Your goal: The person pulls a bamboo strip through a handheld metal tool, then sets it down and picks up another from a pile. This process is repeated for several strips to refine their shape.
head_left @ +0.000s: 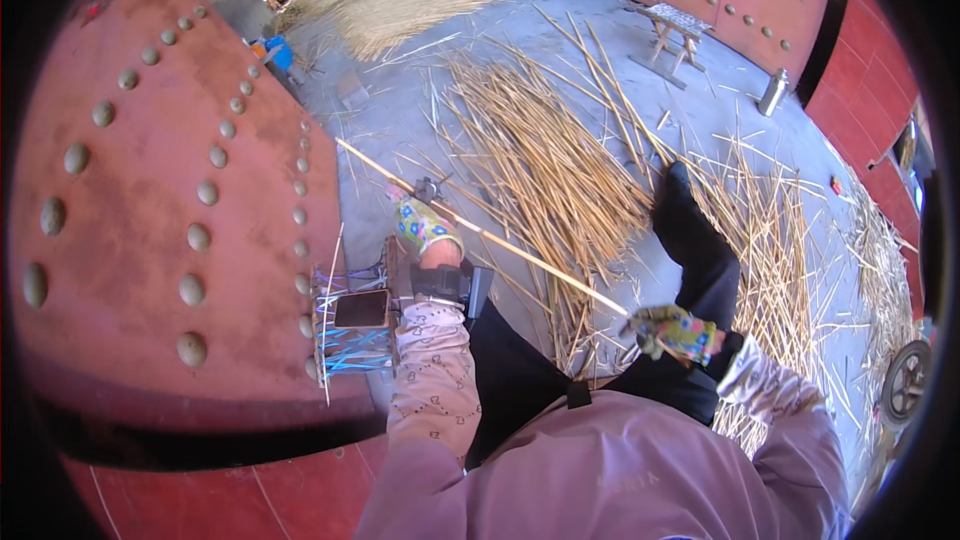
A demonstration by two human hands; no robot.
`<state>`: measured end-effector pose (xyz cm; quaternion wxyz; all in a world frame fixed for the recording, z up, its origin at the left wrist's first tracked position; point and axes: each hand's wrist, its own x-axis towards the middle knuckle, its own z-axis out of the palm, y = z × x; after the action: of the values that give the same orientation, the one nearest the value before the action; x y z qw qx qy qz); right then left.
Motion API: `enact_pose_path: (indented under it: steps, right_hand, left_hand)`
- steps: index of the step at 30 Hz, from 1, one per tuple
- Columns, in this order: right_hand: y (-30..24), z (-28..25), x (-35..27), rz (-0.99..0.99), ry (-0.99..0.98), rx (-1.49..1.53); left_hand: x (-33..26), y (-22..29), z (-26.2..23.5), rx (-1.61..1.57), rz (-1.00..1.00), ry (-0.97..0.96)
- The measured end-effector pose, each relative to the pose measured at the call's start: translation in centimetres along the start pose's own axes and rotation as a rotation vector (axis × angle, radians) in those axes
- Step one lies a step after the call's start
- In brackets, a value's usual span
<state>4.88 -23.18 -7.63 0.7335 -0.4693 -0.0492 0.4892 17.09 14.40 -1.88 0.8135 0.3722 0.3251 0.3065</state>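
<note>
The left hand, in a flowered glove, was raised ahead of the body with the forearm stretched forward and the wrist bent back, its grip wrapped around a long pale reed stalk near a small dark tool whose shape could not be made out. The stalk ran on a slant from the upper left, beside the studded red door, down across the lap to the right hand. That hand, gloved the same way, sat low by the right knee with the elbow tucked in and the forearm angled inward, its grip pinched tight on the stalk's lower end. Both sleeves were pale lilac. The right leg, in dark trousers, stretched out over the concrete floor, the foot resting on a spread pile of reeds. Just left of the left forearm stood a small stool with blue straps. A wooden trestle and a metal flask stood well apart at the far side.
</note>
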Motion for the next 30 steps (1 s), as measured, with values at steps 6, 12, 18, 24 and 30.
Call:
enact_pose_path:
  steps: [6, 12, 18, 24, 30]
  right_hand:
    - [0.6, -4.5, -3.9, -0.122, 0.044, 0.035]
    - [4.3, -19.2, -15.6, -0.431, 0.896, -0.501]
    - [3.8, -23.6, -22.6, 0.481, 1.513, -1.478]
    - [-8.7, -16.4, -5.6, -0.271, 0.725, -0.450]
    - [-4.7, -10.5, 19.8, -0.111, 0.014, -0.092]
  left_hand:
    - [2.1, 4.3, -1.7, -0.017, 0.048, 0.048]
    - [4.7, 6.9, -2.4, -0.115, 0.120, 0.118]
    - [2.2, -0.3, -2.0, 0.005, -0.215, -0.145]
    - [1.2, -4.6, 0.4, 0.201, -0.287, -0.071]
    - [1.2, -4.5, 0.5, 0.240, -0.301, -0.125]
